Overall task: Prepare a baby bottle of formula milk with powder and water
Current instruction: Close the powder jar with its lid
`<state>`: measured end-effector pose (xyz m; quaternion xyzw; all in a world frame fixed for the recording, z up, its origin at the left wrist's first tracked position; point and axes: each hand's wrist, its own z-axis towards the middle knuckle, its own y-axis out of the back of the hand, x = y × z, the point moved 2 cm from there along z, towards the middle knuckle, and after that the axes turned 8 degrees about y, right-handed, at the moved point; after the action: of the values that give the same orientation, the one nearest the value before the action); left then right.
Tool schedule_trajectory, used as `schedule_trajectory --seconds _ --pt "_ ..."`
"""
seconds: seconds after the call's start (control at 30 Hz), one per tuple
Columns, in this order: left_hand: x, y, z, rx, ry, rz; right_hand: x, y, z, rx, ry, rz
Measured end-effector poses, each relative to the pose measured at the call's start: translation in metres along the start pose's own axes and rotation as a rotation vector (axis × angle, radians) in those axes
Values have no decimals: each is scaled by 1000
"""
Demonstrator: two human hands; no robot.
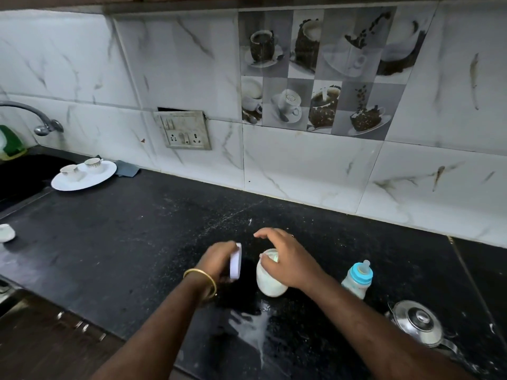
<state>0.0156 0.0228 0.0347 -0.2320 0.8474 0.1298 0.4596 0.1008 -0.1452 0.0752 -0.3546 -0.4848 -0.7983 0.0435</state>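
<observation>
Both forearms enter from the bottom edge of the frame and meet at lower centre, above a dark speckled stone countertop (123, 242) that carries a white spill (253, 329) just below the hands.

The left hand (219, 260), with a gold bangle (201, 283) at the wrist, has its fingers closed around a flat white round lid (236, 261), held on edge just left of the jar. The right hand (285, 259) rests over the mouth of a small white rounded jar (270, 283); thumb and fingers press on the rim while the index finger is lifted and spread. Whether it pinches anything inside cannot be told.

A pale baby bottle with a blue collar and clear teat (358, 278) stands upright at lower right, near the jar but apart from it, teat fitted. A steel kettle with a lid (418, 323) sits below and right of the bottle.

Step in hand, as judged: access to the powder, with the jar uncapped and the bottle not yet opened.

Next move, as judged: set the lid down on dry counter clear of the spill, unscrew the blue collar, then transfer powder. The jar needs steadying, since the wet surface nearby may let it slide.
</observation>
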Motion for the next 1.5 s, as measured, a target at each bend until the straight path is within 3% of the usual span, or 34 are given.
schedule_trajectory --seconds 0.1,0.2,0.3,0.43,0.5,0.6,0.73,0.8,1.07,1.3,1.5 --pt "-41 -10 -7 218 -25 -222 6 22 13 114 -20 238" --pt "-64 -32 -18 393 -86 -309 13 39 25 57 33 191" --pt "-70 -48 -18 462 -82 -336 13 52 31 -47 60 135" --pt "-63 -52 -5 503 -136 -294 0 59 28 -30 -36 267" --pt "-49 -52 4 445 -199 -297 -11 55 20 -54 -175 219" --pt "-15 -45 20 169 -304 -38 -26 37 5 -3 -299 -61" --pt "32 -38 38 238 -339 423 -29 7 -1 154 -334 -307" --pt "46 -38 43 227 -358 541 -27 -2 1 209 -321 -368" --pt "56 -52 50 135 -479 422 -15 -14 19 427 -284 -418" --pt "59 -49 55 172 -532 376 -13 1 29 652 -61 -314" --pt "56 -44 69 262 -497 403 -6 5 29 807 443 -671"
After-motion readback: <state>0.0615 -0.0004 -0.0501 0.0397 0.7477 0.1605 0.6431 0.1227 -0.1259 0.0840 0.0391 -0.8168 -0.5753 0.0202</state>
